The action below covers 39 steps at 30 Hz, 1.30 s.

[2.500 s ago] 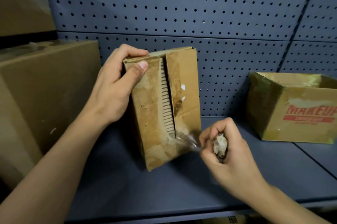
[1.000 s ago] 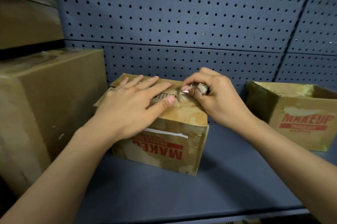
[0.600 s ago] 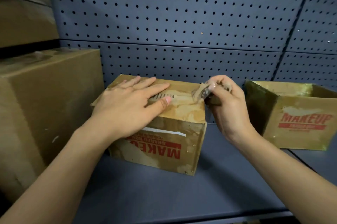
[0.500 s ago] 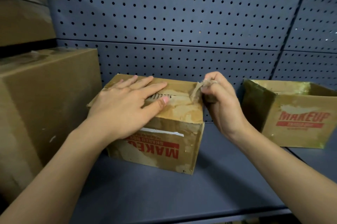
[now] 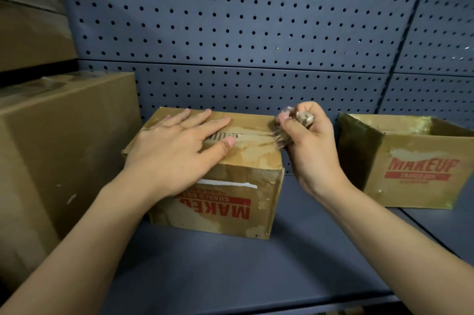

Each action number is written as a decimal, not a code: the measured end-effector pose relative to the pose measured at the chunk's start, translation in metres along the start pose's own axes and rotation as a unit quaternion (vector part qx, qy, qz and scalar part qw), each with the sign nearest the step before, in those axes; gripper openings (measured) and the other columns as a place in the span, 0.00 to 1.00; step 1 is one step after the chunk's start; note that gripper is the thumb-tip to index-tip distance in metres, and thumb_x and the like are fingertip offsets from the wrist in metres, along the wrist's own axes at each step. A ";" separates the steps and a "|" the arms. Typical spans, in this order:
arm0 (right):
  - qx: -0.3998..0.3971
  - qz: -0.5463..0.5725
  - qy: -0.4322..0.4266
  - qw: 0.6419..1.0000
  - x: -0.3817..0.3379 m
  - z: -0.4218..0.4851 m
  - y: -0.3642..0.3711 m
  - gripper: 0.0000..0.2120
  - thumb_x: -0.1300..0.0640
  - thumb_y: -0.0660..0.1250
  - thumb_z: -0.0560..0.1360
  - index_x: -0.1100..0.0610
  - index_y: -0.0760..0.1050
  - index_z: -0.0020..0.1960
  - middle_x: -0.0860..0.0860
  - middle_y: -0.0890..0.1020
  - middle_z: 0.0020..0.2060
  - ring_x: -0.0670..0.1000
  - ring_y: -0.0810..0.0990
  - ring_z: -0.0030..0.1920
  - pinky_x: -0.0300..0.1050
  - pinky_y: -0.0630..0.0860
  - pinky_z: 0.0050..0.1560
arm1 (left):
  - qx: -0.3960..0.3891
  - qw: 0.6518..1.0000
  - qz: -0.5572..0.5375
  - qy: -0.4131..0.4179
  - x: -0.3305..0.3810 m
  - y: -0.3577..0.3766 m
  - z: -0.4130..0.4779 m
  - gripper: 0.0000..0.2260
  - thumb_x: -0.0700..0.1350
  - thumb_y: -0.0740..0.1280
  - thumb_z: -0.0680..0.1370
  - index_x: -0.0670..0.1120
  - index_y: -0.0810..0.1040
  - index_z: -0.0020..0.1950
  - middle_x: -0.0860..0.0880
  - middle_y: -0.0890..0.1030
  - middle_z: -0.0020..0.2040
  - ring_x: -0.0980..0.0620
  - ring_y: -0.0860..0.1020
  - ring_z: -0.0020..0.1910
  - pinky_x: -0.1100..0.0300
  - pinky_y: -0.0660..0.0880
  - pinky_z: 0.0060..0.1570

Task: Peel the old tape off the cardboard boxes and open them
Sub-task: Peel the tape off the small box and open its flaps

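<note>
A small worn cardboard box [image 5: 225,201] with upside-down red "MAKEUP" print stands on the blue shelf, its top flaps closed. My left hand [image 5: 177,153] lies flat on its top, fingers straight, pressing it down. My right hand [image 5: 307,145] is at the box's top right edge, pinching a strip of old clear tape [image 5: 280,135] that stretches from the top seam. A crumpled wad of peeled tape [image 5: 304,117] sits in the same fist.
A second "MAKEUP" box [image 5: 420,168] with an open top stands to the right. A large brown box [image 5: 59,145] stands at the left, more cardboard stacked above it. A blue pegboard wall [image 5: 243,32] backs the shelf [image 5: 230,268].
The box went from standing on end in my left hand to lying on the shelf under my flat palm. My right hand moved to the top right edge and pulls the tape strip outward.
</note>
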State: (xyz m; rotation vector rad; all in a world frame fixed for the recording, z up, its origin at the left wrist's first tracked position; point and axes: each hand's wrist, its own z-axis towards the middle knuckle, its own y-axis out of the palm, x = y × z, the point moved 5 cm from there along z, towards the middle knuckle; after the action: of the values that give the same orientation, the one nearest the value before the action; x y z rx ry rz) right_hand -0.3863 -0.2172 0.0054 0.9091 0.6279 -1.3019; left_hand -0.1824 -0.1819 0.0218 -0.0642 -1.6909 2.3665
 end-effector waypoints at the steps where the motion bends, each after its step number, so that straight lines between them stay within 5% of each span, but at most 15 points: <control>1: 0.003 0.015 0.009 1.000 0.002 -0.001 -0.001 0.12 0.63 0.66 0.77 0.52 0.66 0.39 0.51 0.75 0.39 0.54 0.73 0.43 0.50 0.71 0.43 | 0.002 1.000 0.002 0.002 0.000 0.000 0.000 0.31 0.75 0.35 0.70 0.76 0.48 0.73 0.68 0.49 0.78 0.59 0.49 0.79 0.53 0.53 0.75; 6: 0.086 0.191 0.005 0.978 -0.013 0.004 -0.025 0.14 0.68 0.60 0.82 0.57 0.62 0.40 0.53 0.72 0.35 0.47 0.75 0.35 0.50 0.83 0.47 | 0.006 1.000 0.007 0.003 0.000 0.000 -0.003 0.30 0.76 0.36 0.71 0.76 0.49 0.74 0.68 0.49 0.78 0.60 0.49 0.79 0.53 0.52 0.75; 8: 0.099 0.171 0.023 0.980 -0.019 0.009 -0.035 0.10 0.62 0.62 0.82 0.56 0.65 0.43 0.53 0.72 0.35 0.49 0.76 0.35 0.43 0.82 0.35 | 0.012 1.000 0.011 0.006 0.001 0.001 -0.003 0.32 0.75 0.35 0.70 0.75 0.49 0.74 0.68 0.49 0.78 0.59 0.50 0.79 0.52 0.53 0.75; 9: 0.080 0.142 0.051 0.985 -0.018 0.008 -0.036 0.05 0.59 0.63 0.82 0.55 0.67 0.49 0.53 0.72 0.36 0.51 0.75 0.37 0.41 0.79 0.29 | 0.015 1.000 0.011 0.006 0.002 0.001 -0.002 0.32 0.75 0.35 0.70 0.75 0.50 0.74 0.68 0.50 0.78 0.59 0.50 0.79 0.52 0.54 0.75; 12: 0.035 0.107 0.150 0.982 -0.004 0.002 -0.036 0.21 0.57 0.63 0.82 0.45 0.61 0.71 0.52 0.72 0.35 0.48 0.72 0.34 0.38 0.70 0.25 | 0.032 0.999 0.013 0.008 0.001 0.001 0.000 0.33 0.75 0.34 0.70 0.74 0.51 0.74 0.68 0.52 0.78 0.59 0.52 0.78 0.52 0.55 0.75; 15: 0.036 0.079 0.203 0.975 0.004 -0.002 -0.038 0.11 0.54 0.61 0.83 0.56 0.73 0.63 0.52 0.70 0.35 0.48 0.69 0.33 0.39 0.68 0.27 | 0.052 0.998 0.019 0.008 0.002 0.001 -0.001 0.34 0.75 0.34 0.70 0.73 0.53 0.75 0.67 0.54 0.78 0.58 0.54 0.78 0.51 0.58 0.74; 18: 0.022 0.114 0.251 0.961 0.009 -0.003 -0.043 0.11 0.52 0.57 0.80 0.57 0.72 0.55 0.53 0.71 0.35 0.51 0.70 0.36 0.45 0.68 0.36 | 0.075 0.997 0.016 0.003 0.003 0.000 -0.001 0.35 0.73 0.35 0.70 0.71 0.58 0.75 0.65 0.59 0.77 0.57 0.57 0.78 0.51 0.63 0.71; 22: 0.029 0.055 0.192 0.979 0.000 0.005 -0.050 0.07 0.66 0.55 0.79 0.55 0.66 0.52 0.54 0.72 0.40 0.51 0.72 0.39 0.45 0.69 0.40 | 0.101 0.995 -0.001 -0.009 0.006 -0.002 0.004 0.31 0.70 0.42 0.73 0.65 0.68 0.72 0.62 0.68 0.74 0.53 0.66 0.74 0.50 0.70 0.63; 28: -0.071 -0.178 0.039 0.981 -0.039 0.019 -0.060 0.12 0.56 0.75 0.68 0.59 0.81 0.50 0.51 0.84 0.43 0.45 0.81 0.44 0.37 0.77 0.47 | 0.136 0.990 -0.013 0.020 0.016 0.001 0.011 0.30 0.70 0.42 0.75 0.63 0.76 0.64 0.58 0.79 0.64 0.48 0.78 0.60 0.52 0.73 0.46; 32: -0.020 -0.231 -0.035 0.972 -0.069 0.037 -0.085 0.12 0.61 0.78 0.68 0.64 0.82 0.50 0.54 0.83 0.41 0.47 0.80 0.41 0.37 0.78 0.44 | 0.133 0.991 -0.013 0.027 0.021 0.003 0.017 0.34 0.73 0.38 0.73 0.64 0.76 0.64 0.58 0.80 0.62 0.47 0.79 0.58 0.52 0.73 0.45; 39: 0.063 -0.390 -0.072 0.916 -0.081 0.083 -0.148 0.08 0.54 0.76 0.72 0.56 0.84 0.49 0.51 0.85 0.40 0.46 0.82 0.41 0.44 0.80 0.48 | 0.129 0.991 -0.017 0.025 0.019 0.005 0.021 0.34 0.73 0.39 0.73 0.65 0.76 0.64 0.57 0.81 0.61 0.47 0.80 0.57 0.50 0.76 0.47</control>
State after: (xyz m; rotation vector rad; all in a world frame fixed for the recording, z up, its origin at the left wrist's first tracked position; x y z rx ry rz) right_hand -0.5545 -0.2468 0.0846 0.6650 0.8359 -2.1246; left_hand -0.2057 -0.1986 0.0254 -0.0499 -1.3417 2.5131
